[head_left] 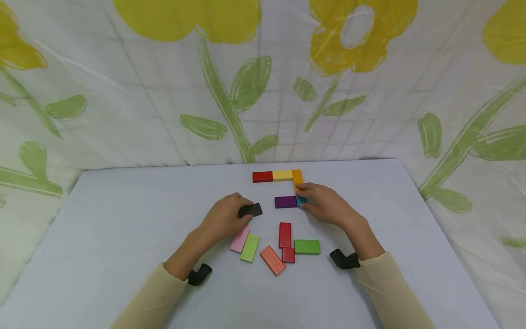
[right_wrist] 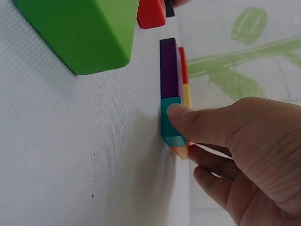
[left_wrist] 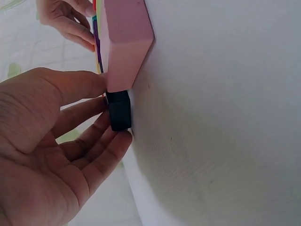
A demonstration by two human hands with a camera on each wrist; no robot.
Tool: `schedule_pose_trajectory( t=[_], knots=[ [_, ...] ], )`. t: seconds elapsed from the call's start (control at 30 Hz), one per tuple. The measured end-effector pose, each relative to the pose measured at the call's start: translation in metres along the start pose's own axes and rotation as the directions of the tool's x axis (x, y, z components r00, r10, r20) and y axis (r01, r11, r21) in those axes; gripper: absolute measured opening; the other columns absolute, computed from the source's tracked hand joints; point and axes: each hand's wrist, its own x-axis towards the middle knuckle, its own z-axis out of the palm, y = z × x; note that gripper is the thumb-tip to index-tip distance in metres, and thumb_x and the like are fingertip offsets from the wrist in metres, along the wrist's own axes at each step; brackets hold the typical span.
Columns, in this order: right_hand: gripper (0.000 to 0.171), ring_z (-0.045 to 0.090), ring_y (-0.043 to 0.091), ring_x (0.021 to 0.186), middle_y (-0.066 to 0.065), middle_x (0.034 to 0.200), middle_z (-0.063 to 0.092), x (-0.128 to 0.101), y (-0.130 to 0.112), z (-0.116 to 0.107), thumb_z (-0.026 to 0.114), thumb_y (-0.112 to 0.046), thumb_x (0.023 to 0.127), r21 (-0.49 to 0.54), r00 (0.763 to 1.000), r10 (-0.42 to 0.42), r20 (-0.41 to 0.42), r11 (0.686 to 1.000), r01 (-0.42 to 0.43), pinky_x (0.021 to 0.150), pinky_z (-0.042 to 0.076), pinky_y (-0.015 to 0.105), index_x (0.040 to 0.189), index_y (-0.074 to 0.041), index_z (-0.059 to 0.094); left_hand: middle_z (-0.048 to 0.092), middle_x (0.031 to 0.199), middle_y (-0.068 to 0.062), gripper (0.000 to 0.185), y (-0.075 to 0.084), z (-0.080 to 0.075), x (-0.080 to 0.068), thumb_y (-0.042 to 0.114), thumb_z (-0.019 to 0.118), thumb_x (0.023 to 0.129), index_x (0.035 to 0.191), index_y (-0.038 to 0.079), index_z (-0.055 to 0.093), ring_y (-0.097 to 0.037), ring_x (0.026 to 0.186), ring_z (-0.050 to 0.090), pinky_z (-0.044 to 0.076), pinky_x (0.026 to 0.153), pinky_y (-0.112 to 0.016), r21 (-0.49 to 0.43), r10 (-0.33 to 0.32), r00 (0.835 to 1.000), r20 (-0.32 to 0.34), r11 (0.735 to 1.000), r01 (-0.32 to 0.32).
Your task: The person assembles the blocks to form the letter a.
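Observation:
My left hand grips a black block between thumb and fingers. In the left wrist view, the black block sits low at the table surface, just beyond a pink block. My right hand has its thumb on the near face of a teal block, with fingers curled round behind it near an orange block. The teal block is at the right end of a purple block. Behind these, a red block and a yellow block lie in a row leading to the orange one.
Nearer the body lie a lime block, a salmon block, a tall red block, a small red block and a green block. A flower-printed curtain hangs behind the white table.

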Motion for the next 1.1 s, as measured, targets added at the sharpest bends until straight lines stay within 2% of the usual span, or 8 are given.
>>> schedule_pose_trajectory(
  t=[0.33,0.63,0.9,1.1],
  knots=[
    [0.047,0.05,0.032,0.142,0.008,0.15,0.056,0.0,0.003,0.002,0.073,-0.022,0.093,0.001,1.0,-0.01,-0.01,1.0,0.01,0.115,0.044,0.051,0.137,-0.009,0.063,0.071,0.115,-0.006,0.037,0.001,0.004,0.0,0.023,0.074,0.09,0.126,0.014,0.072,-0.019,0.101,0.065,0.057,0.088,-0.036,-0.016,-0.01,1.0,-0.029,1.0,0.009],
    [0.047,0.05,0.033,0.142,0.008,0.149,0.057,0.0,0.003,0.002,0.073,-0.022,0.093,-0.002,1.0,-0.002,-0.011,1.0,0.002,0.115,0.044,0.051,0.137,-0.009,0.063,0.072,0.115,-0.005,0.035,0.019,0.008,0.004,0.023,0.075,0.09,0.123,0.012,0.073,-0.02,0.104,0.066,0.057,0.091,-0.038,-0.05,-0.013,0.999,-0.051,0.999,0.01],
    [0.047,0.05,0.033,0.142,0.009,0.149,0.057,0.0,0.004,0.003,0.073,-0.022,0.093,-0.003,1.0,-0.012,-0.012,1.0,0.012,0.116,0.044,0.051,0.137,-0.009,0.063,0.072,0.111,-0.008,0.034,0.036,0.015,0.008,0.023,0.075,0.09,0.12,0.009,0.073,-0.02,0.098,0.064,0.057,0.087,-0.038,-0.071,-0.107,0.993,-0.059,0.992,0.103],
    [0.047,0.051,0.033,0.141,0.009,0.149,0.057,0.0,0.004,0.002,0.073,-0.021,0.093,-0.01,1.0,-0.022,-0.016,1.0,0.021,0.116,0.044,0.051,0.137,-0.008,0.063,0.071,0.108,-0.009,0.035,0.04,0.019,0.012,0.024,0.075,0.091,0.121,0.007,0.072,-0.02,0.095,0.062,0.055,0.084,-0.037,-0.072,-0.164,0.983,-0.078,0.985,0.159]
  ],
)
